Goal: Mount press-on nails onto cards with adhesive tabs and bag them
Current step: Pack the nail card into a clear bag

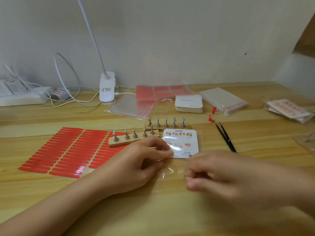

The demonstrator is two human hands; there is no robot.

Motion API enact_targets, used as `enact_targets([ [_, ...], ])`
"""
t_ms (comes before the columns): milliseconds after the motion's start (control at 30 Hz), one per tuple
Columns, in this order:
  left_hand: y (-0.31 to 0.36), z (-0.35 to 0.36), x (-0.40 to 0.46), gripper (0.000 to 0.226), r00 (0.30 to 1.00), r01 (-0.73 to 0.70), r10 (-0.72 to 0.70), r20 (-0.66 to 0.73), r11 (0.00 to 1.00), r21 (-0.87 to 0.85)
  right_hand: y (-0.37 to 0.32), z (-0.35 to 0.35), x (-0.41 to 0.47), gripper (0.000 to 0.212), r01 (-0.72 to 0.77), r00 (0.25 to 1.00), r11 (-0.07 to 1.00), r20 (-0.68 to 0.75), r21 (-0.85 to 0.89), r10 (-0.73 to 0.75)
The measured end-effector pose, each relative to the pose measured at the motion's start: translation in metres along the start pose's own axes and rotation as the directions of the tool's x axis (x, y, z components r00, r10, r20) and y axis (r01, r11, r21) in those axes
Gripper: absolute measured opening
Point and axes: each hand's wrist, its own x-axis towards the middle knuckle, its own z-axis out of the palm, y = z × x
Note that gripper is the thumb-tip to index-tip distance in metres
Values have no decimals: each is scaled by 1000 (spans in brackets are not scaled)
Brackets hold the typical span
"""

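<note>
A: From the head view, what was hard to make out?

B: The right hand (pixel 221 171) was blurred. Its fingers were curled over the near end of the bag (pixel 172 169), but I couldn't tell whether its grip held the film or only lay above it. The bag itself was clear and almost lost against the tabletop (pixel 153 210); only glare and a faint edge showed it. At the right edge, a packet (pixel 288 109) of pale orange nails was cut off, and the print on the card (pixel 180 142) was too small to read.

A: How did the card look?

B: White, with rounded corners, printed with small orange pictures of hands and nails. It lay face up inside the bag, at the far end, with glare across it.

A: And against the grip?

B: The left hand (pixel 136 160) had a narrow grip: its fingertips pinched the bag at the card's near left corner. The right hand was just nearer than the card, beside its near right corner.

A: Anything close by?

B: A wooden stand (pixel 134 139) with metal pegs lay just left of the card, over a red tab sheet (pixel 64 152). Black tweezers (pixel 225 136) lay to the right, apart.
</note>
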Motion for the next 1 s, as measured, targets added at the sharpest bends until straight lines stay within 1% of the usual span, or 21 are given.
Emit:
enact_targets([
  [33, 0, 0, 0, 34, 1000, 0, 0, 1, 1000, 3, 4, -13, -5, 21, -3, 1000, 996, 7, 87, 3],
  [67, -1, 0, 0, 34, 1000, 0, 0, 3, 1000, 8, 9, -25, -11, 20, 1, 1000, 989, -18, 151, 2],
  [133, -1, -1, 0, 35, 1000, 0, 0, 3, 1000, 18, 20, -47, -23, 22, 45, 990, 972, -142, 230, -12],
  [200, -1, 0, 0, 35, 1000, 2, -2, 0, 1000, 26, 35, -62, -33, 40, 106, 948, 963, -317, 247, -24],
  [233, 0, 0, -1, 35, 1000, 6, -6, -1, 999, 35, 42, -68, -36, 48, 128, 918, 953, -398, 274, -9],
  [267, 0, 0, -1, 35, 1000, 9, -9, -3, 999, 45, 48, -73, -37, 49, 153, 884, 929, -467, 336, 23],
  [333, 1, 0, -2, 34, 1000, 5, -4, -11, 997, 71, 61, -84, -38, 40, 217, 811, 845, -573, 488, 122],
  [367, 2, 0, -2, 35, 1000, 3, -1, -16, 996, 89, 66, -89, -37, 37, 230, 761, 818, -622, 527, 187],
  [433, 5, 0, -3, 37, 999, 1, 3, -32, 991, 133, 74, -93, -35, 36, 209, 650, 841, -713, 499, 261],
  [467, 6, 0, -3, 37, 999, 0, 7, -43, 988, 156, 76, -91, -32, 35, 179, 609, 861, -741, 475, 282],
  [533, 9, 0, -3, 35, 998, -10, 23, -66, 980, 197, 78, -82, -24, 29, 71, 569, 889, -750, 452, 336],
  [633, 10, 0, -3, 33, 994, -40, 62, -85, 970, 240, 90, -72, -7, 11, -146, 563, 895, -709, 421, 425],
  [667, 10, 0, -3, 32, 993, -49, 74, -91, 966, 254, 95, -71, -3, 10, -207, 569, 891, -692, 403, 445],
  [700, 10, -1, -4, 30, 992, -55, 83, -95, 962, 268, 98, -71, 1, 10, -269, 580, 883, -667, 385, 468],
  [767, 12, -2, -4, 26, 990, -75, 106, -96, 956, 285, 103, -72, 7, 11, -400, 630, 849, -569, 345, 528],
  [833, 14, -2, -4, 23, 987, -99, 131, -92, 952, 289, 106, -72, 15, 14, -475, 686, 819, -448, 321, 573],
  [867, 14, -3, -4, 26, 987, -104, 135, -90, 952, 288, 108, -72, 19, 17, -494, 693, 809, -418, 317, 587],
  [933, 15, -4, -4, 29, 988, -104, 132, -84, 956, 276, 112, -72, 26, 28, -518, 667, 781, -408, 348, 624],
  [1000, 15, -6, -4, 29, 989, -102, 126, -78, 959, 266, 116, -76, 32, 36, -534, 611, 732, -405, 424, 680],
])
